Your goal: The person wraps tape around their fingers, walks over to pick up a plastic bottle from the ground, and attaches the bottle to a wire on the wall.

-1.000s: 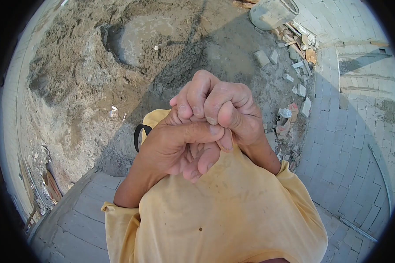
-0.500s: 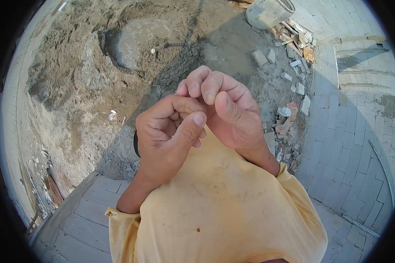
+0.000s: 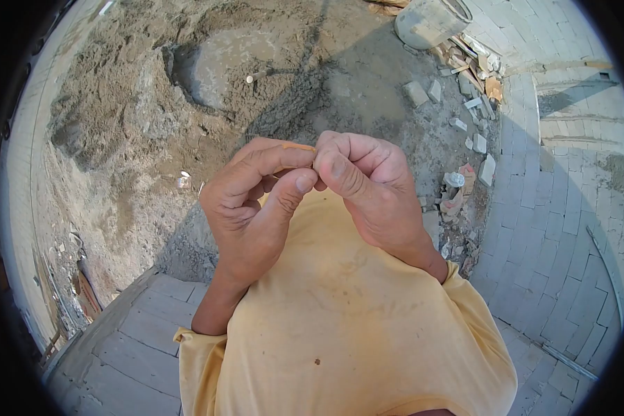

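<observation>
My left hand (image 3: 246, 201) and my right hand (image 3: 371, 184) are raised in front of the yellow shirt (image 3: 367, 326), fingertips meeting. The left fingers are curled, with the thumb close under the index finger. My right thumb and index finger are pinched together at the left index fingertip. A thin orange sliver (image 3: 298, 146) shows along the top of the left index finger; its kind is too small to tell. Whatever lies between the fingertips is hidden.
Ahead lies a wet mortar heap (image 3: 132, 90) with a water-filled hollow (image 3: 222, 62) and a handle-like stick (image 3: 260, 75). A pale drum (image 3: 430, 24), broken blocks (image 3: 416, 93) and rubble line the right. A grey block wall (image 3: 534, 208) stands beyond them.
The right fingers, loosely curled and spread before, have closed into a pinch at the left fingertips. The left hand has shifted slightly left, and the orange sliver now shows.
</observation>
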The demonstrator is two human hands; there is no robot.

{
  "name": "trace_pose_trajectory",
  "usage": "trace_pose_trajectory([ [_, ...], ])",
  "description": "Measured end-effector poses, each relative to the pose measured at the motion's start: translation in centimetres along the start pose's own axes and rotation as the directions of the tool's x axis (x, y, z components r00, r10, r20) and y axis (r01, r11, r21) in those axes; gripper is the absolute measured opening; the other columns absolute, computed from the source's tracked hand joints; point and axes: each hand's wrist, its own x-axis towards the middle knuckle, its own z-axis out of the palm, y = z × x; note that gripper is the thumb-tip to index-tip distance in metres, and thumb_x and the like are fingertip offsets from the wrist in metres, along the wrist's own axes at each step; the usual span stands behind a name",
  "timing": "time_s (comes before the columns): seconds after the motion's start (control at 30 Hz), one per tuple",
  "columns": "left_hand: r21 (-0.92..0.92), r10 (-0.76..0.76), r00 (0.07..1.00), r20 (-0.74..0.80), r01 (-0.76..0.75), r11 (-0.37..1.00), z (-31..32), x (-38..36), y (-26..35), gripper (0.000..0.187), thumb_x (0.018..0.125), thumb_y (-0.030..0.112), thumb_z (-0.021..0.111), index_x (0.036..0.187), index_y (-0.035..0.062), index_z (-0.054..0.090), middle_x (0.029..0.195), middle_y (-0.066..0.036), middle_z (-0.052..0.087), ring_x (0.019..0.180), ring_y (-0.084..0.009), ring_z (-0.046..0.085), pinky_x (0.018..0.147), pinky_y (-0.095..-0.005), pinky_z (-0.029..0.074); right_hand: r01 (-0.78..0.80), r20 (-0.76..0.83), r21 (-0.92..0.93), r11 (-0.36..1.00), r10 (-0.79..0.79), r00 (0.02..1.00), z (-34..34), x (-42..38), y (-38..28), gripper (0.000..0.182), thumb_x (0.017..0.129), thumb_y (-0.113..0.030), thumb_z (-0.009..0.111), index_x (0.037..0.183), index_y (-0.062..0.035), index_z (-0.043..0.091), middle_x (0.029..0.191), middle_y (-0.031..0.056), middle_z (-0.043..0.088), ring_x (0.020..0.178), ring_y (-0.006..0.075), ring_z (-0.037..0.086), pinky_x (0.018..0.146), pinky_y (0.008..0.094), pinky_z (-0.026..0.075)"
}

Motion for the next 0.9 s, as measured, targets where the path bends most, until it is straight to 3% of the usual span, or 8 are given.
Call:
trace_pose_trajectory([
  [0.07, -0.030, -0.011, 1.000, 0.015, 0.011, 0.999, -0.3, 0.0, 0.0, 0.015, 0.099, -0.007, 0.075, 0.114, -0.0061, 0.078, 0.110, -0.012, 0.073, 0.094, -0.0166, 0.074, 0.082, -0.0282, 0.060, 0.000, -0.011, -0.020, 1.000, 0.000, 1.000, 0.2, -0.2, -0.2, 0.027, 0.113, -0.023, 0.069, 0.099, 0.0005, 0.071, 0.097, 0.0032, 0.072, 0.092, 0.0094, 0.064, 0.084, 0.0272, 0.054],
  [0.13, 0.079, 0.025, 0.999, 0.045, -0.028, 0.996, -0.5, 0.2, -0.3, 0.013, 0.100, -0.006, 0.074, 0.112, -0.0066, 0.078, 0.108, -0.013, 0.073, 0.091, -0.0166, 0.073, 0.079, -0.0272, 0.059, -0.014, -0.029, -0.025, 1.000, 0.014, 0.999, 0.3, -0.3, -0.4, 0.027, 0.112, -0.023, 0.069, 0.100, 0.0009, 0.072, 0.097, 0.0033, 0.072, 0.092, 0.0088, 0.063, 0.084, 0.0267, 0.053],
  [0.3, 0.002, -0.028, 1.000, 0.011, 0.028, 1.000, 0.1, 0.6, -0.5, 0.008, 0.104, -0.006, 0.070, 0.110, -0.0065, 0.076, 0.104, -0.011, 0.073, 0.086, -0.0143, 0.072, 0.075, -0.0252, 0.056, -0.050, -0.072, -0.053, 0.997, 0.046, 0.996, -0.2, -0.4, 0.3, 0.027, 0.112, -0.024, 0.071, 0.101, 0.0015, 0.075, 0.096, 0.0033, 0.073, 0.092, 0.0072, 0.062, 0.081, 0.0246, 0.051],
  [0.5, -0.020, -0.058, 0.998, 0.033, 0.059, 0.998, 0.1, 1.2, -0.7, 0.007, 0.106, -0.005, 0.066, 0.111, -0.0065, 0.071, 0.103, -0.009, 0.072, 0.085, -0.0131, 0.071, 0.077, -0.0261, 0.058, -0.097, -0.103, 0.106, 0.990, 0.108, 0.989, -0.3, 0.3, 0.9, 0.026, 0.111, -0.025, 0.071, 0.102, -0.0003, 0.075, 0.095, 0.0008, 0.071, 0.090, 0.0077, 0.061, 0.081, 0.0244, 0.051],
  [0.67, -0.020, -0.041, 0.999, 0.036, 0.041, 0.999, -0.7, 1.7, -0.8, 0.008, 0.105, -0.005, 0.067, 0.112, -0.0064, 0.071, 0.103, -0.009, 0.072, 0.085, -0.0132, 0.072, 0.078, -0.0266, 0.059, -0.170, -0.043, 0.239, 0.956, 0.185, 0.982, -0.1, 1.0, 0.7, 0.025, 0.110, -0.027, 0.073, 0.105, -0.0019, 0.074, 0.098, 0.0000, 0.071, 0.093, 0.0086, 0.060, 0.085, 0.0271, 0.050],
  [0.9, -0.033, -0.021, 0.999, 0.034, 0.022, 0.999, -1.7, 1.9, -0.5, 0.008, 0.105, -0.002, 0.070, 0.113, -0.0051, 0.070, 0.105, -0.008, 0.073, 0.087, -0.0118, 0.072, 0.077, -0.0262, 0.059, -0.101, 0.068, 0.129, 0.987, 0.093, 0.993, -0.2, 2.1, 1.2, 0.024, 0.111, -0.027, 0.071, 0.107, -0.0024, 0.073, 0.099, -0.0002, 0.071, 0.093, 0.0090, 0.060, 0.086, 0.0278, 0.050],
])
